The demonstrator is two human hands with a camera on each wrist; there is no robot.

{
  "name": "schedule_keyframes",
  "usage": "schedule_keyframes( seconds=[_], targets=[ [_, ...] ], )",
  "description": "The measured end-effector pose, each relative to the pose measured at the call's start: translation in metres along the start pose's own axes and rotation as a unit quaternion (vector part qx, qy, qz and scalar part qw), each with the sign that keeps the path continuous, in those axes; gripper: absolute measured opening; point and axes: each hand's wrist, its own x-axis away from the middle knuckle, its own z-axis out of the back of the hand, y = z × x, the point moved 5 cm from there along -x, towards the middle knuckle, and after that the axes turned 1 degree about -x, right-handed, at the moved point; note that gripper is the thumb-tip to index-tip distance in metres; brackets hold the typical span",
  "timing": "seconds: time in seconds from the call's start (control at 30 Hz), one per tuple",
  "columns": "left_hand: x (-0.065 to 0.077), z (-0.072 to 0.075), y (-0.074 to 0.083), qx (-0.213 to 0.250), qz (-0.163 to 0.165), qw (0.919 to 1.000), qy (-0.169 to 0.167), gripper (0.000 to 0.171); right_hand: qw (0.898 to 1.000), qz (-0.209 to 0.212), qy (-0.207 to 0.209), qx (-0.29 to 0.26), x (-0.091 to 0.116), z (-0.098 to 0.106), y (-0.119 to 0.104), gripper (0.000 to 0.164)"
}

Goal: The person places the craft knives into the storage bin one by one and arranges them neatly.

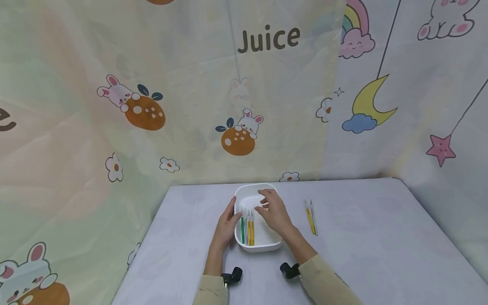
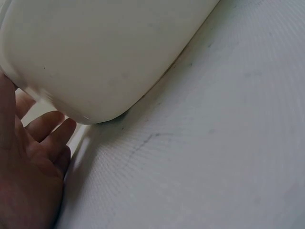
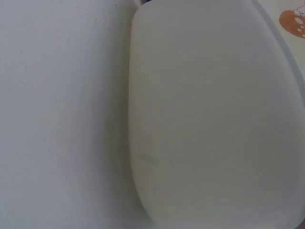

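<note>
A white plastic tray (image 1: 267,238) with rounded corners stands on the table. Along its left side lie several slim pens (image 1: 250,234) with clear tips, one green and others yellow or silvery, side by side. My left hand (image 1: 225,226) grips the tray's left rim, thumb over the edge and fingers outside; the left wrist view shows that hand (image 2: 33,157) against the wall of the tray (image 2: 109,52). Over the tray's right part hovers my right hand (image 1: 276,214), fingers loosely bent and apart, with nothing visible between them. The right wrist view shows only the tray's outer wall (image 3: 214,114).
To the right of the tray, two more pens (image 1: 311,218), one yellow and one silvery, lie on the white-covered table (image 1: 366,237). A printed cloth backdrop (image 1: 190,84) hangs behind the table's far edge. Small black cameras (image 1: 233,276) are strapped at both wrists.
</note>
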Motion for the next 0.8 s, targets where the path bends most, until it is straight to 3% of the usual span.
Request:
schedule_keyframes(
  seconds=[0.33, 0.8],
  targets=[
    [0.001, -0.001, 0.000, 0.005, 0.005, 1.0000, 0.000, 0.061, 1.000, 0.004, 0.029, -0.008, 0.002, 0.015, 0.006, 0.056],
    [0.000, -0.001, -0.002, 0.005, 0.005, 1.0000, 0.005, 0.062, 0.998, -0.029, 0.044, -0.019, 0.009, 0.031, 0.025, 0.057]
  ],
)
